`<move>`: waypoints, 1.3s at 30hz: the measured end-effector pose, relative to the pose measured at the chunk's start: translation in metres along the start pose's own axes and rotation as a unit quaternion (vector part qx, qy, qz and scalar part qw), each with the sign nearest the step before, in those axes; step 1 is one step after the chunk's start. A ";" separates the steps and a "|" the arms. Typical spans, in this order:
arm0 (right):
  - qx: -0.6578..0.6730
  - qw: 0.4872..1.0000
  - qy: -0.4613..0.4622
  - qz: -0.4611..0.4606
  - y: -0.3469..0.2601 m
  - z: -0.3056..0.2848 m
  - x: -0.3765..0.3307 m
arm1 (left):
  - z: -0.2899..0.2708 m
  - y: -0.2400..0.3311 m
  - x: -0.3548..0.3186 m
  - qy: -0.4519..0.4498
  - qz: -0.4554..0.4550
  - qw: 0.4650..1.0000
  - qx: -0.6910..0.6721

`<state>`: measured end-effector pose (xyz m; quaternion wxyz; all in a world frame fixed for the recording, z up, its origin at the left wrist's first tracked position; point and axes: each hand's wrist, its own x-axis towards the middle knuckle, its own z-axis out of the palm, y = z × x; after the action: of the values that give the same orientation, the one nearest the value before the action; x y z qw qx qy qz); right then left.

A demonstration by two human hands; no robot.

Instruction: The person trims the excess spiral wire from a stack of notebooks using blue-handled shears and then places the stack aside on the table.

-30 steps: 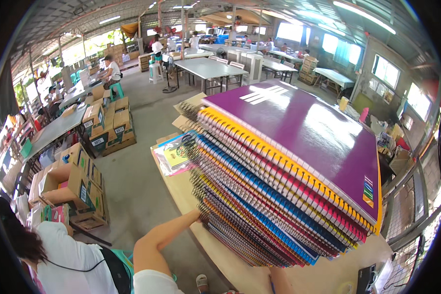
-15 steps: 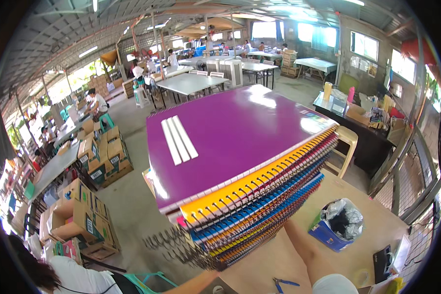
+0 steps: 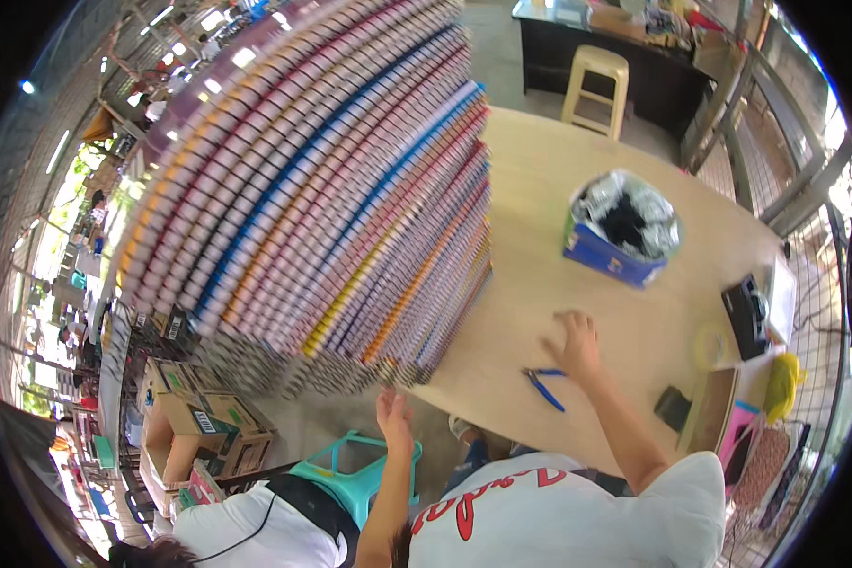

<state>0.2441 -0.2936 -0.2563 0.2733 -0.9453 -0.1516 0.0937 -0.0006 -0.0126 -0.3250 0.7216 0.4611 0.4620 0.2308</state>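
Note:
A tall stack of spiral-bound notebooks (image 3: 350, 208) stands on the light brown table (image 3: 525, 151), with bindings of several colours facing me. Loose coil ends (image 3: 312, 374) stick out along its lower left side. My left hand (image 3: 395, 418) is just below these coils, fingers partly spread and apparently holding nothing; whether a fingertip touches a coil I cannot tell. Over the table to the right of the stack, my right hand (image 3: 576, 346) is open and slightly blurred, its fingers apart. Close beside it lie blue-handled pliers (image 3: 544, 388).
A blue box lined with a silvery bag (image 3: 615, 260) holds dark scraps. Tape (image 3: 710, 346), a black case (image 3: 748, 317) and an open box (image 3: 708, 412) lie at the right. A teal stool (image 3: 364, 483), a person in white (image 3: 256, 525) and cardboard boxes (image 3: 194, 426) are at the left.
The view has tipped down, so the stack's bound side now shows instead of the purple top cover. My right hand, earlier hidden behind the stack, is now out over the table near the pliers.

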 end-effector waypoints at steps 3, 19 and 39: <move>-0.129 0.991 0.017 -0.020 0.017 0.020 -0.089 | 0.013 -0.019 -0.001 -0.027 0.145 0.973 0.179; -0.048 0.947 -0.046 -0.315 -0.037 0.116 -0.056 | 0.047 -0.020 0.017 0.032 0.330 0.794 0.509; -0.168 0.958 0.044 -0.227 -0.081 0.161 -0.053 | 0.049 -0.011 0.020 -0.028 0.366 0.735 0.570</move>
<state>0.1337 -0.1672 -0.3415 0.1315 -0.9215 -0.3634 -0.0393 0.0503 -0.0250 -0.3368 0.1960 0.9257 0.2822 0.1580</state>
